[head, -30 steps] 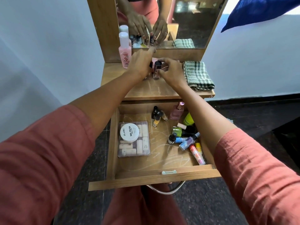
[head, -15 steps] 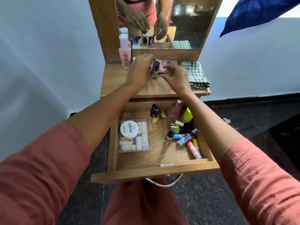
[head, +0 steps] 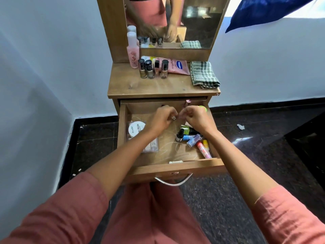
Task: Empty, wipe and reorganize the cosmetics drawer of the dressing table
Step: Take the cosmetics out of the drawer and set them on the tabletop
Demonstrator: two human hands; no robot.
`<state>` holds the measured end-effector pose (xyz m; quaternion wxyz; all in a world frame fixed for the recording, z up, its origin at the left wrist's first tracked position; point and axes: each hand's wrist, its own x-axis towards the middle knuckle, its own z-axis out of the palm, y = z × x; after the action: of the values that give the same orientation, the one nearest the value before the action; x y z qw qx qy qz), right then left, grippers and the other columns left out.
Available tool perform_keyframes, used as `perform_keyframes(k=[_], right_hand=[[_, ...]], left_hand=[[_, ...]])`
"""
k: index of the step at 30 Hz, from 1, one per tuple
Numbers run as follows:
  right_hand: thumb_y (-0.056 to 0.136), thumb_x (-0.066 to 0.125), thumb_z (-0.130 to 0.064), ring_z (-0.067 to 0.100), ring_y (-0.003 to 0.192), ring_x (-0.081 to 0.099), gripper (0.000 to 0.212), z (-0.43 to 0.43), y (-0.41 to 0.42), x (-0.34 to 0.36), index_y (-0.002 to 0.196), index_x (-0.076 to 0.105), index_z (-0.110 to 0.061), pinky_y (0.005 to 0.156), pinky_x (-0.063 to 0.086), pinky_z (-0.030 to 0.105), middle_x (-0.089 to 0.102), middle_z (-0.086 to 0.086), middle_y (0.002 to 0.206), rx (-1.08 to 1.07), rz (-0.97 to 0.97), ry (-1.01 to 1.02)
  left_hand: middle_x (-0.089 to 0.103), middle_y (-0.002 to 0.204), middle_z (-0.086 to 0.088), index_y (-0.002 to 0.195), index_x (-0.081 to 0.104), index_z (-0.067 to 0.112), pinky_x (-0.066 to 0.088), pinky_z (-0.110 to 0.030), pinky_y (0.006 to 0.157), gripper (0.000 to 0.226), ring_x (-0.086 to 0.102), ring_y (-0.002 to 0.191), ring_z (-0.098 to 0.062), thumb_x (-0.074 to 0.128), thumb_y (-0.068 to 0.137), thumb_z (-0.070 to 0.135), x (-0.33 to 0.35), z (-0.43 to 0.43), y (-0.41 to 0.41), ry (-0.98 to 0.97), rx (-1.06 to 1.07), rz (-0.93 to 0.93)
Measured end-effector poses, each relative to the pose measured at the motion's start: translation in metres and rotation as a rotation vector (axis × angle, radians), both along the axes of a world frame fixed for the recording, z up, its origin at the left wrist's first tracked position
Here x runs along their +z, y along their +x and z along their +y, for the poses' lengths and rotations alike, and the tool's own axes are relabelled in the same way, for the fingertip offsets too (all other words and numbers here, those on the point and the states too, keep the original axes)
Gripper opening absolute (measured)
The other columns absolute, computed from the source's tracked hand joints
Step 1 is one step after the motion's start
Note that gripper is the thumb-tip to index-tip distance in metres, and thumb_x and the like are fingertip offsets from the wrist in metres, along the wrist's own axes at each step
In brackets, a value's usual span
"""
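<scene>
My left grip point(head: 162, 118) and right grip point(head: 195, 118) curl over the drawer point(head: 174, 166); whether either clamps anything I cannot tell. The nail polish bottles point(head: 187, 134) just below my right grip are small, glassy, slippery, breakable: pinch by the caps.

One head-worn wide view, looking forward and steeply down from close above the open drawer point(head: 168, 166); the table point(head: 158, 87) and mirror point(head: 193, 23) fill the upper frame.
</scene>
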<state>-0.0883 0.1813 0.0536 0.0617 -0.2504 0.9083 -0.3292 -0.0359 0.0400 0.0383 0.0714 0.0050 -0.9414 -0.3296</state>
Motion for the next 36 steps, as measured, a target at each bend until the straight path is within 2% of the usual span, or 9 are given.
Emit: perform_keyframes(k=[2, 6, 9, 13, 18, 24, 28, 31, 36], right_hand=[[0.081, 0.052, 0.01, 0.013, 0.081, 0.058, 0.024, 0.013, 0.002, -0.01, 0.094, 0.069, -0.001, 0.056, 0.037, 0.0, 0.07, 0.014, 0.097, -0.003, 0.002, 0.105], [0.075, 0.059, 0.008, 0.027, 0.098, 0.062, 0.028, 0.038, 0.004, -0.026, 0.099, 0.068, -0.003, 0.075, 0.046, 0.026, 0.067, 0.013, 0.103, 0.076, -0.057, 0.395], [0.074, 0.065, 0.001, 0.028, 0.102, 0.059, 0.03, 0.049, 0.007, -0.027, 0.102, 0.067, -0.01, 0.083, 0.05, 0.035, 0.062, 0.01, 0.108, 0.164, -0.026, 0.539], [0.077, 0.066, -0.004, 0.024, 0.11, 0.051, 0.036, 0.048, 0.011, -0.023, 0.111, 0.063, -0.015, 0.091, 0.041, 0.032, 0.06, 0.005, 0.114, 0.256, 0.105, 0.663], [0.08, 0.063, -0.012, 0.022, 0.109, 0.053, 0.027, 0.046, 0.009, -0.021, 0.106, 0.063, -0.017, 0.092, 0.036, 0.03, 0.063, 0.002, 0.112, 0.295, 0.202, 0.721], [0.08, 0.063, -0.008, 0.025, 0.105, 0.058, 0.03, 0.05, 0.011, -0.013, 0.108, 0.065, -0.019, 0.081, 0.046, 0.033, 0.061, 0.002, 0.111, 0.262, 0.111, 0.612], [0.077, 0.067, 0.001, 0.029, 0.097, 0.062, 0.026, 0.051, 0.006, -0.013, 0.101, 0.07, -0.007, 0.082, 0.053, 0.037, 0.065, 0.012, 0.104, 0.245, 0.008, 0.432], [0.074, 0.069, 0.003, 0.027, 0.094, 0.063, 0.025, 0.051, 0.006, -0.012, 0.097, 0.071, -0.004, 0.08, 0.05, 0.029, 0.068, 0.015, 0.101, 0.187, -0.006, 0.333], [0.07, 0.074, 0.0, 0.015, 0.078, 0.058, 0.019, 0.05, 0.005, 0.003, 0.088, 0.072, -0.006, 0.061, 0.041, 0.006, 0.068, 0.011, 0.091, 0.041, -0.041, 0.131]], left_hand=[[0.063, 0.103, -0.014, 0.104, 0.063, 0.004, 0.044, -0.027, 0.08, 0.029, 0.059, 0.097, -0.025, 0.062, 0.077, -0.006, -0.011, 0.011, 0.007, 0.01, -0.083, -0.071], [0.062, 0.108, -0.011, 0.108, 0.061, 0.006, 0.049, -0.037, 0.086, 0.032, 0.058, 0.099, -0.025, 0.069, 0.077, 0.004, -0.027, 0.028, 0.01, -0.017, -0.116, -0.142], [0.061, 0.111, -0.013, 0.108, 0.061, 0.006, 0.048, -0.039, 0.088, 0.03, 0.057, 0.104, -0.026, 0.067, 0.079, 0.005, -0.032, 0.036, 0.009, -0.032, -0.106, -0.148], [0.063, 0.109, -0.013, 0.106, 0.064, 0.005, 0.048, -0.04, 0.09, 0.025, 0.058, 0.104, -0.027, 0.063, 0.081, 0.003, -0.034, 0.039, 0.01, -0.023, -0.063, -0.129], [0.064, 0.108, -0.014, 0.103, 0.064, 0.004, 0.048, -0.039, 0.09, 0.022, 0.058, 0.103, -0.027, 0.061, 0.082, 0.0, -0.032, 0.041, 0.013, 0.013, -0.027, -0.113], [0.065, 0.109, -0.017, 0.104, 0.064, -0.002, 0.047, -0.031, 0.091, 0.023, 0.06, 0.103, -0.026, 0.059, 0.082, -0.005, -0.028, 0.04, 0.015, 0.071, 0.013, -0.111], [0.067, 0.106, -0.015, 0.102, 0.066, 0.001, 0.049, -0.027, 0.086, 0.022, 0.062, 0.099, -0.024, 0.062, 0.081, -0.003, -0.024, 0.037, 0.017, 0.104, 0.027, -0.09], [0.068, 0.103, -0.013, 0.1, 0.067, 0.002, 0.047, -0.024, 0.082, 0.02, 0.063, 0.095, -0.022, 0.063, 0.081, -0.001, -0.015, 0.033, 0.02, 0.13, 0.029, -0.069], [0.068, 0.106, -0.013, 0.105, 0.067, 0.003, 0.043, -0.022, 0.082, 0.024, 0.062, 0.098, -0.022, 0.064, 0.082, 0.003, 0.012, 0.024, 0.018, 0.137, 0.047, -0.017]])
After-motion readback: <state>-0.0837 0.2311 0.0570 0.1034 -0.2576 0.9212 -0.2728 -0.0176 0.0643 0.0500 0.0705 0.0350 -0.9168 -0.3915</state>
